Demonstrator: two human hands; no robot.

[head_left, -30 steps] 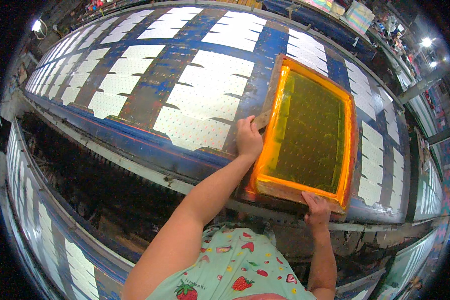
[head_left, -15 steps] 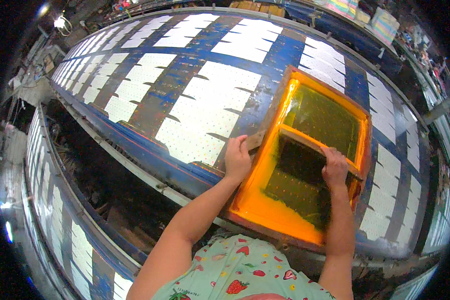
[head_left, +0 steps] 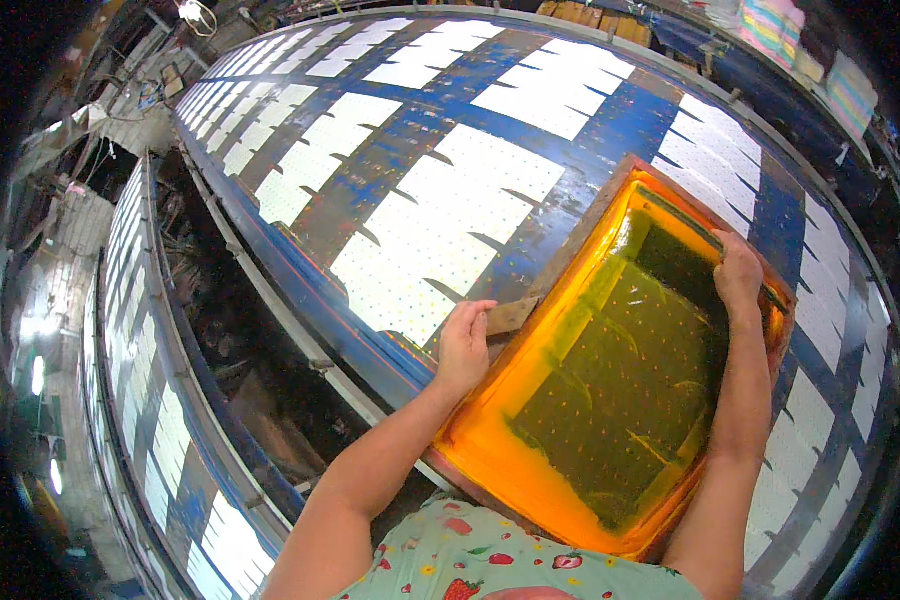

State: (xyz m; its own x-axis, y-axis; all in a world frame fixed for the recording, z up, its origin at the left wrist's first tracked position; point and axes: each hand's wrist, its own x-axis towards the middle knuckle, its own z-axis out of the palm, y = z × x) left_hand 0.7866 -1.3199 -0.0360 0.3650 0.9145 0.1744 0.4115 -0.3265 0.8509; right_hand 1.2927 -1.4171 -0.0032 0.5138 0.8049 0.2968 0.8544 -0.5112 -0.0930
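Nearest me, the left hand (head_left: 464, 345) pinches the wooden handle (head_left: 511, 316) of the screen-printing frame (head_left: 585, 245), flat on the long table (head_left: 635, 118). The right hand (head_left: 739, 272), clamped on the squeegee (head_left: 675, 207), has pushed it from mid-frame to the far end, sweeping the mesh (head_left: 610, 370). Dotted sheets (head_left: 450, 225) stretch beyond.

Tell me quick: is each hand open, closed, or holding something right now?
Left hand: closed, holding the wooden handle against the orange frame.
Right hand: closed, gripping the bar at the frame's far end.
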